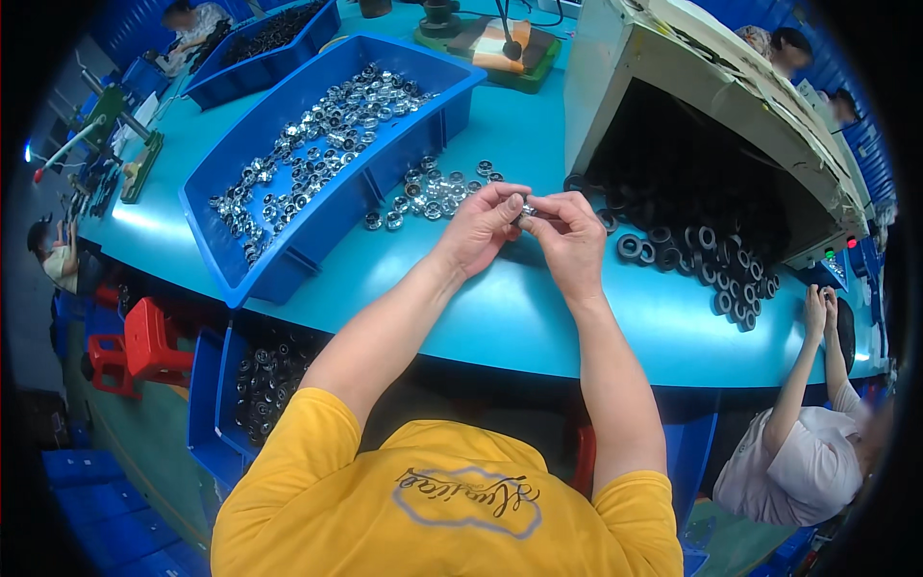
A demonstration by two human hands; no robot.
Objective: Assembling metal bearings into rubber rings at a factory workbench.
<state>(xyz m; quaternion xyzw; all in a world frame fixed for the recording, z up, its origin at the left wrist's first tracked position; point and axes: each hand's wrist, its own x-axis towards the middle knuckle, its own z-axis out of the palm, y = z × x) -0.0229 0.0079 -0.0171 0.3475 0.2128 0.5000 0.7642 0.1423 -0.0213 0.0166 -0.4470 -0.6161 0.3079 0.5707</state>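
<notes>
- Hands meeting above the turquoise table [500, 317]: left hand [478, 228] and right hand [571, 238], fingertips pinched together on one small metal part [526, 208] (largely hidden between them)
- Loose silver parts [433, 192] lying on the table just beyond the left hand
- Blue bin [288, 260] of similar silver parts, further left
- Black rings [711, 264] heaped to the right, spilling from a white hopper [615, 67]

Both bare forearms rise from the yellow sleeves and converge over the teal table [500, 308]. The left hand [478, 229] and right hand [569, 238] meet fingertip to fingertip above the table's middle, thumbs and forefingers pinched together, the other fingers curled, both wrists slightly bent inward.
</notes>
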